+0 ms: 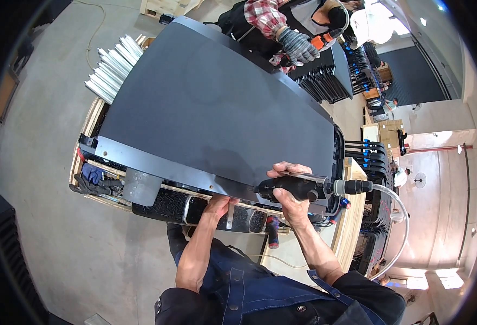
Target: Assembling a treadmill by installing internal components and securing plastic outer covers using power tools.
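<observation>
A broad dark-grey belt deck (206, 97) lies in front of me, with a metal side rail (152, 163) along its near edge. My right hand (293, 206) is closed around a black air screwdriver (298, 188), held sideways over the rail's right part. Its tip points left, close to the rail; whether it touches a screw I cannot tell. A clear air hose (403, 216) curves away from its back end. My left hand (217, 207) is pinched at the rail's lower edge, above a black parts bin (162, 215) of dark screws. What its fingertips hold is hidden.
Across the deck, a co-worker's gloved hand (298, 46) is beside an orange-and-black tool (324, 40). Silver metal bars (114, 67) are stacked at the far left. A grey cup (141, 187) and dark gloves (95, 184) lie left; a second power tool (272, 233) hangs below the rail.
</observation>
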Tool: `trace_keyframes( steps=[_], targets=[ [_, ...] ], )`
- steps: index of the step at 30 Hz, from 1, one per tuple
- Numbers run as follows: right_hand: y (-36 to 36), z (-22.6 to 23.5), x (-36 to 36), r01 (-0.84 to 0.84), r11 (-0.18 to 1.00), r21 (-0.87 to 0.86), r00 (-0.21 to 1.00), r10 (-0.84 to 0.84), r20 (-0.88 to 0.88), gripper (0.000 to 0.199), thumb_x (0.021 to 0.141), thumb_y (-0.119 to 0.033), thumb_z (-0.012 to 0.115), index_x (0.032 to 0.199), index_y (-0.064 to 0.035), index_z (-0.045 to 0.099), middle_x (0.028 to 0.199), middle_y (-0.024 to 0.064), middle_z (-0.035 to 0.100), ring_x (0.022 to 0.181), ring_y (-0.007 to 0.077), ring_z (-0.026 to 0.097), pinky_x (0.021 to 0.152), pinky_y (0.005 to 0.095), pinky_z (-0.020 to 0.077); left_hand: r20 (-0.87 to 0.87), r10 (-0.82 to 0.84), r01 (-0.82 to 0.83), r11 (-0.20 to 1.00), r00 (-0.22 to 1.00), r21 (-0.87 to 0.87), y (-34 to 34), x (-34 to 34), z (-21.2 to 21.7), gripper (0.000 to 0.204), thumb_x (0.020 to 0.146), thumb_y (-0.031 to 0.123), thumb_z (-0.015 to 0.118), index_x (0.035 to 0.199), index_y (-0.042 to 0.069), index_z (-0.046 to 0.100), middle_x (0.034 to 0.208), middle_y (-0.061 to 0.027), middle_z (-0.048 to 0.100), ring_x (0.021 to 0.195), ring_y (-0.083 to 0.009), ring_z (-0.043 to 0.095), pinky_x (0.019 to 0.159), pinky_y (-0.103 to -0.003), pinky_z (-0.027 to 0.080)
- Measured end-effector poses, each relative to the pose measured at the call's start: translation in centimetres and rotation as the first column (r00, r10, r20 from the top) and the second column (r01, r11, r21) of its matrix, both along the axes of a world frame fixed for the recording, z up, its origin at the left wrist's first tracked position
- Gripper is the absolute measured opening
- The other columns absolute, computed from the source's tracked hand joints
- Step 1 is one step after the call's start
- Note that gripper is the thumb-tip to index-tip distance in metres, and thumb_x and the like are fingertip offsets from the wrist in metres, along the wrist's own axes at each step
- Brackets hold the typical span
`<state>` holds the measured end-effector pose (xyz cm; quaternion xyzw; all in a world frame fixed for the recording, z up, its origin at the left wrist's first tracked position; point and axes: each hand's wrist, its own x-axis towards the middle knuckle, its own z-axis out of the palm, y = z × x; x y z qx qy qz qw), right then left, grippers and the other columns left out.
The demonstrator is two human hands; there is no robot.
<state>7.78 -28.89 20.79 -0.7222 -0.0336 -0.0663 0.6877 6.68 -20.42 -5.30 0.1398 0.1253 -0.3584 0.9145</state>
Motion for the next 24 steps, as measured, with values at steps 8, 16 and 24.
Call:
trace_keyframes(
  steps=[8,16,24],
  targets=[
    [-0.5,0.0,0.4,-0.075,0.997,-0.002,0.997,0.075,0.020,0.052,0.082,-0.003,0.080,0.121,-0.0092,0.046,0.118,0.0148,0.058,0.109,0.0285,0.063,0.101,0.0484,0.0493,-0.109,0.003,-0.010,0.998,0.994,-0.062,0.1,-0.7,1.0,0.033,0.083,0.005,0.080,0.108,0.015,0.061,0.085,0.0039,0.058,0.064,-0.0061,0.049,0.051,-0.023,0.036],
    [-0.7,0.0,1.0,-0.215,0.976,-0.044,0.972,0.218,0.082,0.043,0.082,0.005,0.076,0.115,-0.0067,0.052,0.111,0.0153,0.064,0.111,0.0291,0.064,0.099,0.0477,0.0538,-0.012,0.086,-0.082,0.982,0.996,0.171,0.1,-1.0,1.4,0.023,0.087,0.026,0.080,0.100,0.016,0.064,0.083,0.0055,0.059,0.065,-0.0043,0.050,0.050,-0.022,0.037],
    [-1.6,0.0,1.5,-0.247,0.969,-0.007,0.967,0.247,0.058,0.047,0.080,-0.003,0.083,0.111,-0.0093,0.047,0.106,0.0121,0.060,0.102,0.0274,0.063,0.096,0.0487,0.0533,-0.075,0.205,-0.176,0.943,0.976,0.284,-0.5,-0.9,4.0,0.030,0.087,0.025,0.080,0.110,0.016,0.062,0.088,0.0057,0.060,0.069,-0.0035,0.054,0.050,-0.020,0.038]
  ],
)
